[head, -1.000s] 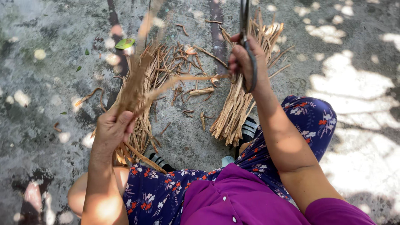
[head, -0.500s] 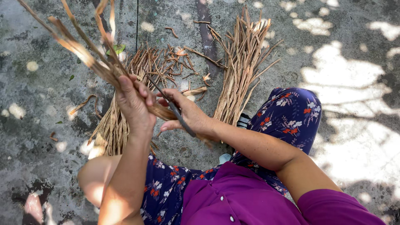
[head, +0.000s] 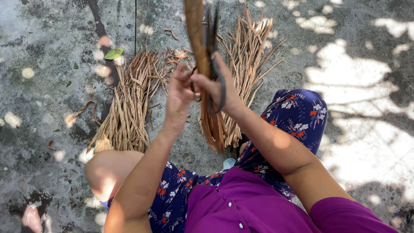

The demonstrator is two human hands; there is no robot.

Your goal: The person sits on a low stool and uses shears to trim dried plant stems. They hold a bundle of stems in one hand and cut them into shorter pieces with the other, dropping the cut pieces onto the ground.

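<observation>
At frame centre I'd keep my left hand [head: 179,92] gripping the brown strip [head: 199,47] taut while my right hand [head: 215,88], clasping the dark blade [head: 212,30], follows its length.

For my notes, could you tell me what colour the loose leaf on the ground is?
Green; the leaf shows best in the head view.

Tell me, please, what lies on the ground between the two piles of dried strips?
In the head view, bare grey concrete separates the left pile from the right pile; a few loose scraps lie near the far end.
</observation>
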